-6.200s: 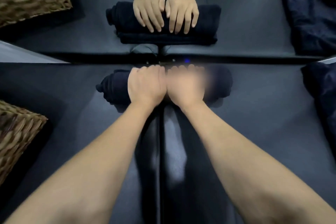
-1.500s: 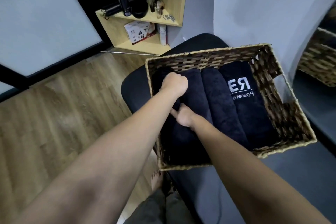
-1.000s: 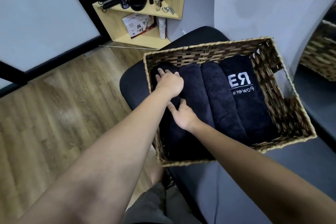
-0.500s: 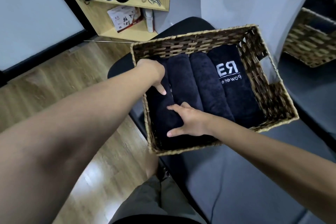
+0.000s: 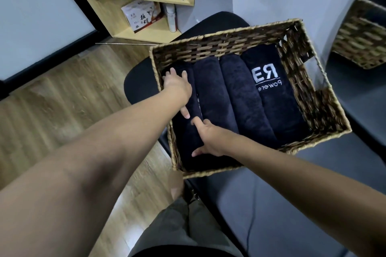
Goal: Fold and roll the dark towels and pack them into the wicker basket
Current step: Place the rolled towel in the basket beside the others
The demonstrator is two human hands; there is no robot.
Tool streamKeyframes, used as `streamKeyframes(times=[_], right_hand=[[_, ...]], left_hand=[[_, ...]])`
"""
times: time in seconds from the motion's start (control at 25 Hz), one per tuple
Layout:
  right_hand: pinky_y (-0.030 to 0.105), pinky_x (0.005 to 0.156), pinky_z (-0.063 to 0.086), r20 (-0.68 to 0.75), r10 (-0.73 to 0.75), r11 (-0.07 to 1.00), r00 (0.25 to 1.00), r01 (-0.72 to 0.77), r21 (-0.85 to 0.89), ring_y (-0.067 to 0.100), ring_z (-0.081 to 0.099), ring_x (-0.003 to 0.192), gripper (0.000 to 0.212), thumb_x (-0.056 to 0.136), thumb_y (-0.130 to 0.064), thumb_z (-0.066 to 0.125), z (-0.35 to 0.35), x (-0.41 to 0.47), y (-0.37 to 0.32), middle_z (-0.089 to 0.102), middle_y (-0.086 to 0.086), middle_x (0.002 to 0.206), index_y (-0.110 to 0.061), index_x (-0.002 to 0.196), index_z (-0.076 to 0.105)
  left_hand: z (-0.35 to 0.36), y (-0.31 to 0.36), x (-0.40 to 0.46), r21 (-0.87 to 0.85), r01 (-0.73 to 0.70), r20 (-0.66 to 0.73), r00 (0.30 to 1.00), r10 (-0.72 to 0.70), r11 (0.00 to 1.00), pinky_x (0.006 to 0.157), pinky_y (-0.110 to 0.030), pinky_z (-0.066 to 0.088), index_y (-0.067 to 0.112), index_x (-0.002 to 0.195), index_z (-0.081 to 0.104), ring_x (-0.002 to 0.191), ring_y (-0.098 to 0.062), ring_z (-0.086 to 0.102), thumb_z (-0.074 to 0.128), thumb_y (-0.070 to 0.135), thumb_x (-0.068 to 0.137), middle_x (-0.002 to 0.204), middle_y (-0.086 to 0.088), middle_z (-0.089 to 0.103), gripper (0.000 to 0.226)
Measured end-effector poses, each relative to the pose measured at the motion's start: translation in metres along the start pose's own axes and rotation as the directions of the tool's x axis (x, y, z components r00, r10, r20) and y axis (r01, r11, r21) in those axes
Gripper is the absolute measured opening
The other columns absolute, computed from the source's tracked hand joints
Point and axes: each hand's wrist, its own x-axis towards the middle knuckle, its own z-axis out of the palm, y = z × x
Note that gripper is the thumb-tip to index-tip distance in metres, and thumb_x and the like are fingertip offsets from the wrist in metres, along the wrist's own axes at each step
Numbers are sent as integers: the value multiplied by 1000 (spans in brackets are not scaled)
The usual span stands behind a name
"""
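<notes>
The leftmost rolled towel (image 5: 186, 131) lies partly hidden under both hands; a second basket (image 5: 361, 35) is cut off.

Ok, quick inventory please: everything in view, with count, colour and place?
Basket: one, brown wicker, on the dark seat.
Towels: four rolls, dark, side by side in the basket; the rightmost has white lettering.
Shelf: one, light wood, far left; holds bottles, a box, dark items.
Second basket: one, wicker, far right, partly cut off.
Floor: wood.
Left hand: on the leftmost roll's far end.
Right hand: on its near end.
</notes>
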Motion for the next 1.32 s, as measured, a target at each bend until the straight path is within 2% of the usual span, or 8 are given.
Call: streamKeyframes(times=[0.12, 0.32, 0.56, 0.68, 0.92, 1.12, 1.24, 1.32], right_hand=[[47, 104, 45, -20, -33, 998, 999, 34, 46, 32, 53, 121, 95, 71, -47, 88, -2, 2, 5, 42, 10, 137, -26, 139, 25], [42, 99, 53, 99, -15, 1000, 995, 15, -5, 25, 57, 118, 111, 69, -50, 88, -19, -28, 17, 47, -2, 134, -33, 152, 16], [30, 86, 47, 109, 102, 989, 989, -112, 94, 17, 54, 109, 88, 74, -60, 80, -18, -28, 14, 53, -4, 122, -16, 137, 38], [33, 73, 54, 130, 165, 985, 978, -169, 19, 23, 63, 91, 87, 76, -52, 83, -14, -21, 3, 59, 3, 105, -8, 133, 37], [41, 96, 51, 106, 212, 970, 972, -196, -141, 35, 60, 116, 86, 93, -20, 70, 17, 8, -3, 56, 19, 132, 4, 152, 12], [41, 81, 59, 31, 159, 987, 987, -159, -3, 25, 66, 95, 83, 67, -59, 86, 1, -11, 10, 62, 7, 117, -11, 124, 48], [35, 93, 51, -104, 112, 993, 988, -107, 48, 25, 60, 114, 90, 68, -58, 85, 6, -24, 14, 61, 7, 128, -14, 138, 48], [35, 105, 45, -186, 29, 989, 982, -1, 151, 24, 51, 132, 105, 69, -53, 87, 4, -30, 16, 54, 7, 143, -26, 154, 33]], left_hand=[[-3, -4, -7, -10, -21, 4, 1000, 21, 1000, 112, -47, 37, -1, 156, -14, 153, -45, 6, 71, 84, 61, 165, -27, 3, 153], [-13, -20, -30, 203, -75, -154, 982, 107, 976, 105, -44, 42, 6, 160, 12, 141, -33, 43, 57, 94, 62, 157, -9, 38, 139], [0, -10, -24, 172, 1, -83, 996, 13, 985, 118, -53, 28, 4, 158, -13, 153, -42, 11, 63, 91, 59, 165, -27, 5, 152], [-2, -6, -21, 189, -49, -63, 996, 62, 981, 118, -52, 30, 3, 158, -10, 153, -41, 10, 61, 90, 64, 167, -19, 1, 147], [-8, -4, -8, 150, -74, 10, 997, 74, 986, 114, -46, 35, 4, 159, -9, 153, -38, 13, 64, 90, 60, 167, -17, 2, 150], [-10, -7, -22, 146, -31, 0, 1000, 31, 989, 116, -45, 31, 5, 157, -15, 153, -37, 13, 62, 91, 60, 167, -21, 3, 152], [-7, -14, -26, 189, -47, -111, 991, 69, 981, 114, -55, 32, 5, 160, 5, 149, -38, 26, 57, 97, 56, 165, -17, 18, 148], [-3, -14, -24, 173, -38, -113, 992, 58, 984, 116, -60, 28, 8, 160, -1, 151, -41, 21, 56, 100, 51, 168, -18, 4, 154]])
